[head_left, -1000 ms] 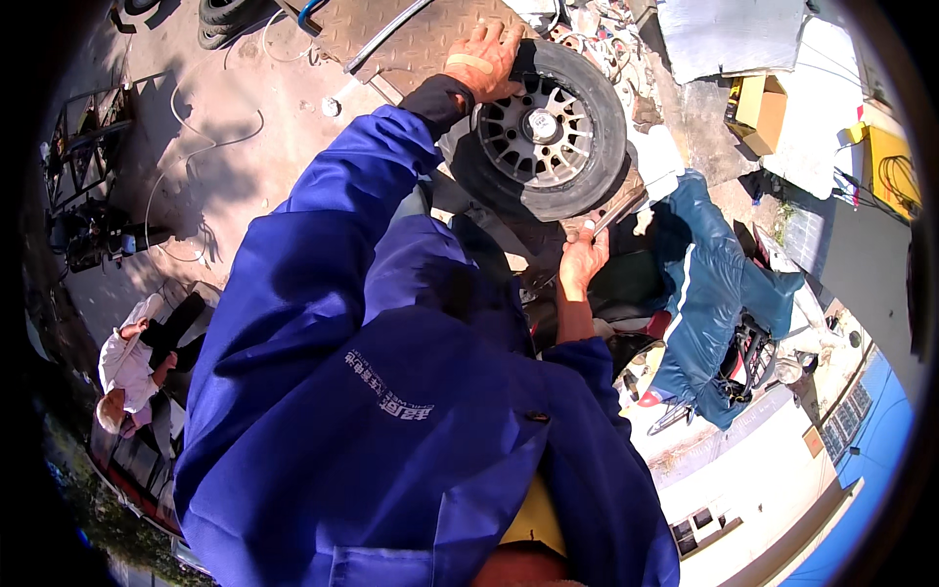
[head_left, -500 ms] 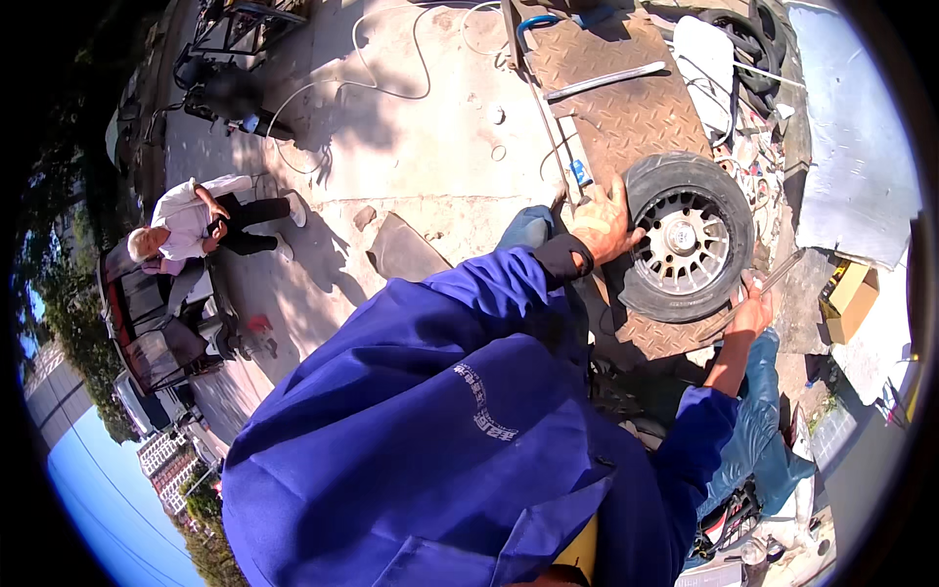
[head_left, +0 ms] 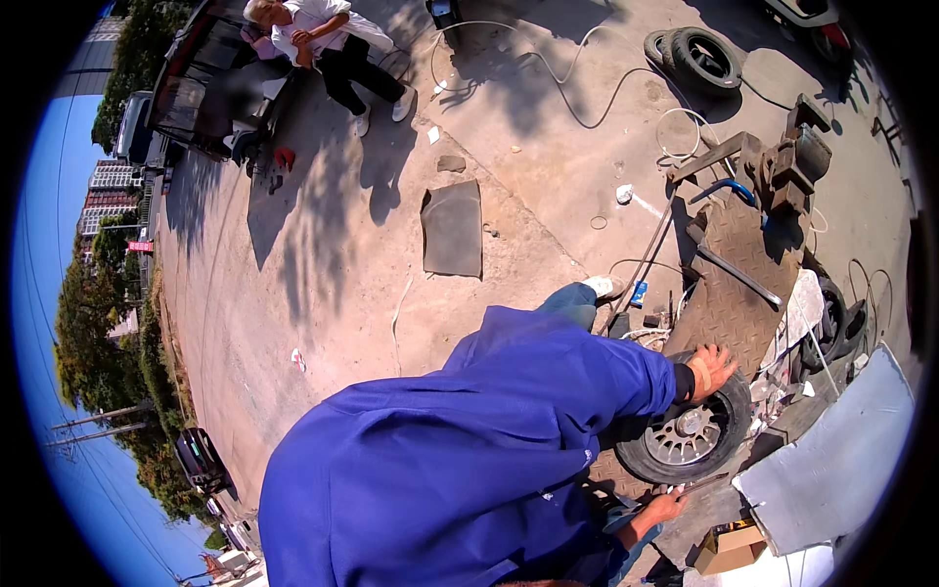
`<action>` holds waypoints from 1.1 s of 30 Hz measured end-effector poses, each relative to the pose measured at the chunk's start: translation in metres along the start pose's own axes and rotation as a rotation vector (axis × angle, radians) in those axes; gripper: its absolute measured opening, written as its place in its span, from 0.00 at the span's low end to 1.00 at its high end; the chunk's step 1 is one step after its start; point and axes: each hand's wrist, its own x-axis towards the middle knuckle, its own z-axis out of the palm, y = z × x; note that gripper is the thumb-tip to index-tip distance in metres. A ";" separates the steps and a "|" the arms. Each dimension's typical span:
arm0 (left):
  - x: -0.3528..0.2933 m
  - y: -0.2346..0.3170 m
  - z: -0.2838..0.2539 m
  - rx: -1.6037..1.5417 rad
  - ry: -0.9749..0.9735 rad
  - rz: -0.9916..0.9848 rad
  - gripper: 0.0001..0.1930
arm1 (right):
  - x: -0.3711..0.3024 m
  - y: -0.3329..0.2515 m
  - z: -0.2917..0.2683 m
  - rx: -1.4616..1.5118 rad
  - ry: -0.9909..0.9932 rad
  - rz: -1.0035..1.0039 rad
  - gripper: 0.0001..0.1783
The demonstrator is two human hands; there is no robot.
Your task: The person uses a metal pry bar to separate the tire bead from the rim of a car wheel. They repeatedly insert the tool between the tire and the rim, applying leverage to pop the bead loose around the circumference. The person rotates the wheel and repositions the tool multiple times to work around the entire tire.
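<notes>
A black tire (head_left: 732, 423) on a spoked silver wheel (head_left: 683, 436) lies flat on a rusty, diamond-patterned metal plate (head_left: 729, 303). My left hand (head_left: 712, 373) rests on the tire's far side, fingers spread, gripping nothing. At the near edge of the tire, my right hand (head_left: 666, 508) is closed on a thin metal tire lever (head_left: 706, 482). The lever lies along the tire's edge; whether its tip sits under the bead cannot be seen. My blue sleeve covers the wheel's left part.
Another metal bar (head_left: 738, 277) lies on the plate, below a rusty metal stand (head_left: 794, 161). A grey sheet (head_left: 831, 460) and an open cardboard box (head_left: 732, 548) are at the right. Loose tires (head_left: 706, 59) lie farther off. A person (head_left: 337, 49) stands at the far left.
My left hand has gone from the tire's left side to its far side. My right hand stays at the near edge with the lever. The whole view has swung round.
</notes>
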 end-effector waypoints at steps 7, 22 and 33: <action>0.000 -0.001 0.023 -0.002 0.227 -0.024 0.30 | -0.006 0.032 -0.032 -0.383 -0.035 -0.283 0.30; -0.001 -0.011 0.011 0.112 0.139 0.025 0.39 | -0.070 0.003 -0.064 -0.389 -0.146 -0.191 0.21; 0.003 -0.007 -0.009 0.161 -0.096 0.014 0.44 | -0.058 -0.038 -0.077 -0.843 -0.120 -0.149 0.16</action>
